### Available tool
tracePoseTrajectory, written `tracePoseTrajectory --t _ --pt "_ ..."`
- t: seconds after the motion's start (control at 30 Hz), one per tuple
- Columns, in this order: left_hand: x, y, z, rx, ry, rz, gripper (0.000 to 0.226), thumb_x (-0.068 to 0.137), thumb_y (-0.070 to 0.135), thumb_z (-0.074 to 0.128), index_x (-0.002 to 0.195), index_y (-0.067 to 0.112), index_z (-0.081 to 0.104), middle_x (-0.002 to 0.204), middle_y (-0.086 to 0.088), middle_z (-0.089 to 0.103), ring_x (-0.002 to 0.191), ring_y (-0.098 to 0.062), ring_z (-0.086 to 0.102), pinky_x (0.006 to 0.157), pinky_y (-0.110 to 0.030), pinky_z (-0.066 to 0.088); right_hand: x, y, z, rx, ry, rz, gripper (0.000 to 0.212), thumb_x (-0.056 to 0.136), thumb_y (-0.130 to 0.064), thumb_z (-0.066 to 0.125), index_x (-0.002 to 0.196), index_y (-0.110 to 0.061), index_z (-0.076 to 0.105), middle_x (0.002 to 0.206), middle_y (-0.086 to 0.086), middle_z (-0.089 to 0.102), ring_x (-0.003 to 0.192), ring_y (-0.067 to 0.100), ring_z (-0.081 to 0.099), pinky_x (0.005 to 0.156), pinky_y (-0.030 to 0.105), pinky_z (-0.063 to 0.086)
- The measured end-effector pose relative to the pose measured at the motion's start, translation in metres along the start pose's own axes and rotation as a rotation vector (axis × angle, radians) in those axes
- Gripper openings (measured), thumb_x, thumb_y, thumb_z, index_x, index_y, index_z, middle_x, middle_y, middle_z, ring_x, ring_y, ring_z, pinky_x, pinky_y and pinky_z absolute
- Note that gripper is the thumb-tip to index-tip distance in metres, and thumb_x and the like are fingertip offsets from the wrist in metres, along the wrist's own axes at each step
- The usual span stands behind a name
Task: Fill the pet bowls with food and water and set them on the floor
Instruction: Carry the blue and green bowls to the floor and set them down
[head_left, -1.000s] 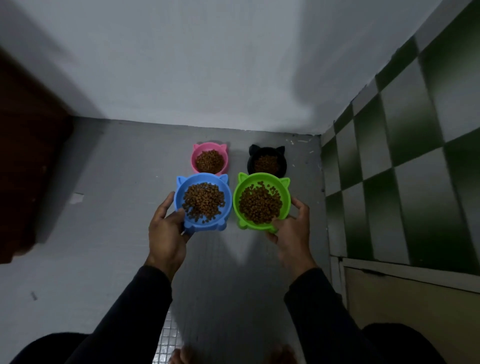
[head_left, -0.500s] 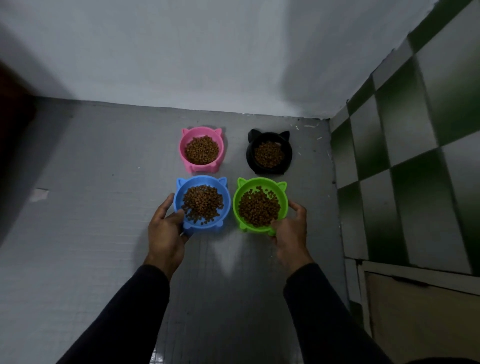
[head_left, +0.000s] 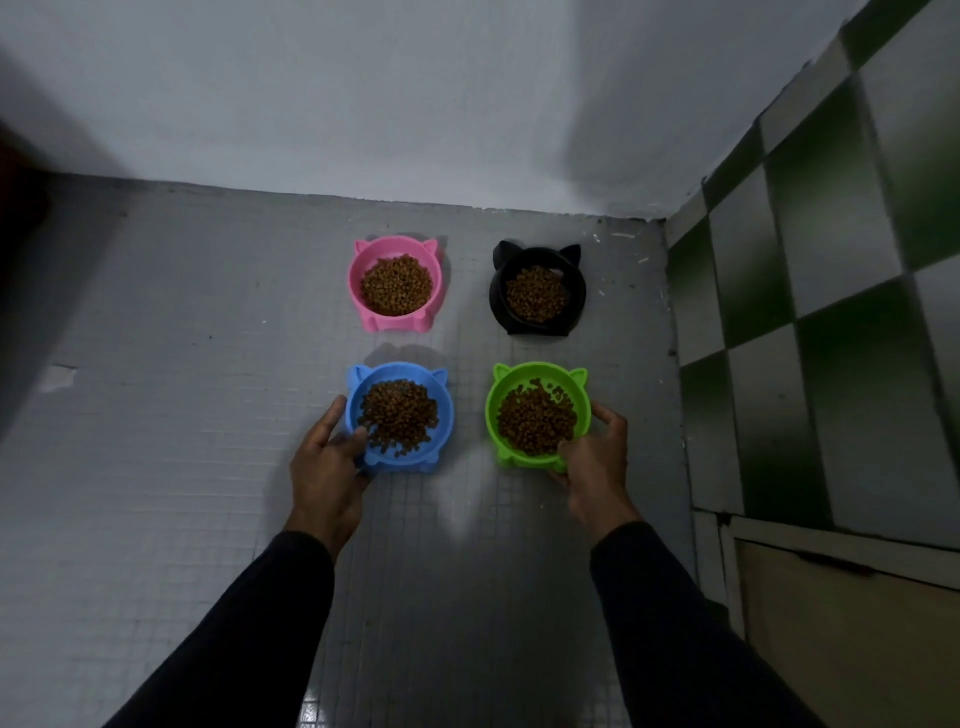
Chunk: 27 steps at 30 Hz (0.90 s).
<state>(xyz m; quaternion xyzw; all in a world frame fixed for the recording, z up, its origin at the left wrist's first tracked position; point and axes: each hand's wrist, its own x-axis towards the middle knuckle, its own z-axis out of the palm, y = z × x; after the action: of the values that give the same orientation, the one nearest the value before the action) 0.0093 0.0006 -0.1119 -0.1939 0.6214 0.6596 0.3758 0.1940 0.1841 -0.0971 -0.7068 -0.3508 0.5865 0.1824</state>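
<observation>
Left hand (head_left: 326, 475) is gripping the blue bowl (head_left: 399, 415) at its 7 o'clock rim; right hand (head_left: 597, 465) is gripping the green bowl (head_left: 537, 415) at 5 o'clock, probably seating both on the floor (head_left: 182, 364). Pink bowl (head_left: 396, 283) and black bowl (head_left: 537, 292) are sitting at 12, completing a grid. No water visible.

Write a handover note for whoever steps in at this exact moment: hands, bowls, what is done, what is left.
Left hand grips the near rim of the blue bowl; right hand grips the near rim of the green bowl.
Both bowls look set on the grey floor, side by side with a gap.
Pink bowl and black bowl stand behind them, untouched.
Done: all four hold kibble.
Left: release both grips; no water bowl is in view.
</observation>
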Motion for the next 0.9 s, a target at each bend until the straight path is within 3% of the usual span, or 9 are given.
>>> tracePoseTrajectory --t 0.2,0.3,0.4,0.47,0.57,0.6,0.73,0.83,0.9 --pt "0.010 -0.005 -0.010 0.092 0.013 0.048 0.057 0.097 -0.001 0.063 0.144 0.030 0.057 0.116 -0.007 0.076 0.093 -0.017 0.073 0.069 -0.030 0.059 0.005 0.006 0.000 -0.060 0.014 -0.019 0.066 0.081 0.012 0.045 0.123 -0.040 0.050 0.123 0.004 0.057 0.106 0.027 0.060 0.087 0.057 0.059" --pt "0.016 -0.006 -0.014 0.211 0.034 0.107 0.063 0.094 0.001 0.069 0.151 0.022 0.051 0.115 -0.012 0.075 0.091 -0.015 0.072 0.088 -0.038 0.056 0.006 0.010 -0.001 -0.152 0.047 -0.054 0.062 0.079 0.004 0.049 0.126 -0.036 0.051 0.121 0.003 0.059 0.106 0.028 0.061 0.090 0.054 0.057" --pt "0.020 -0.006 -0.011 0.274 0.071 0.175 0.052 0.094 0.002 0.071 0.143 0.012 0.058 0.121 -0.018 0.072 0.106 -0.028 0.071 0.098 -0.045 0.056 0.008 0.013 -0.002 -0.263 0.067 -0.130 0.053 0.084 -0.007 0.059 0.130 -0.032 0.053 0.117 0.000 0.061 0.097 0.022 0.059 0.081 0.037 0.052" --pt "0.021 -0.005 -0.007 0.356 0.124 0.249 0.042 0.094 0.004 0.072 0.134 0.009 0.064 0.115 -0.017 0.073 0.104 -0.031 0.071 0.094 -0.043 0.058 0.012 0.014 -0.003 -0.350 0.079 -0.188 0.046 0.088 -0.012 0.061 0.132 -0.028 0.055 0.113 -0.001 0.062 0.093 0.021 0.056 0.079 0.029 0.042" --pt "0.022 -0.005 -0.007 0.569 0.229 0.341 0.036 0.092 0.010 0.075 0.128 0.012 0.071 0.103 -0.006 0.073 0.091 -0.020 0.070 0.075 -0.020 0.053 0.014 0.013 -0.005 -0.474 0.113 -0.297 0.043 0.088 -0.006 0.059 0.130 -0.017 0.062 0.115 0.008 0.068 0.103 0.028 0.062 0.081 0.024 0.039" --pt "0.023 -0.005 -0.007 0.620 0.249 0.360 0.035 0.091 0.011 0.076 0.126 0.012 0.072 0.100 -0.003 0.073 0.089 -0.017 0.068 0.073 -0.018 0.050 0.014 0.011 -0.006 -0.502 0.121 -0.323 0.042 0.088 -0.004 0.059 0.128 -0.014 0.064 0.116 0.011 0.069 0.106 0.030 0.062 0.082 0.024 0.040" --pt "0.024 -0.008 -0.010 0.723 0.263 0.421 0.031 0.088 0.009 0.076 0.119 0.011 0.076 0.099 -0.007 0.076 0.090 -0.019 0.069 0.084 -0.027 0.051 0.014 0.006 -0.009 -0.590 0.124 -0.365 0.030 0.089 -0.003 0.055 0.111 -0.011 0.072 0.106 0.011 0.071 0.099 0.032 0.064 0.081 0.031 0.050" --pt "0.026 -0.011 -0.014 0.789 0.315 0.435 0.028 0.085 0.011 0.076 0.113 0.013 0.078 0.096 -0.012 0.078 0.090 -0.023 0.072 0.082 -0.027 0.049 0.017 0.002 -0.011 -0.616 0.124 -0.365 0.026 0.089 -0.001 0.054 0.102 -0.010 0.075 0.094 0.006 0.070 0.086 0.025 0.063 0.072 0.024 0.042" --pt "0.027 -0.011 -0.014 0.799 0.326 0.437 0.027 0.084 0.011 0.074 0.111 0.013 0.079 0.097 -0.015 0.079 0.093 -0.029 0.074 0.085 -0.035 0.056 0.018 0.000 -0.011 -0.646 0.130 -0.375 0.025 0.088 -0.001 0.056 0.103 -0.008 0.075 0.095 0.009 0.071 0.081 0.020 0.057 0.072 0.024 0.042"
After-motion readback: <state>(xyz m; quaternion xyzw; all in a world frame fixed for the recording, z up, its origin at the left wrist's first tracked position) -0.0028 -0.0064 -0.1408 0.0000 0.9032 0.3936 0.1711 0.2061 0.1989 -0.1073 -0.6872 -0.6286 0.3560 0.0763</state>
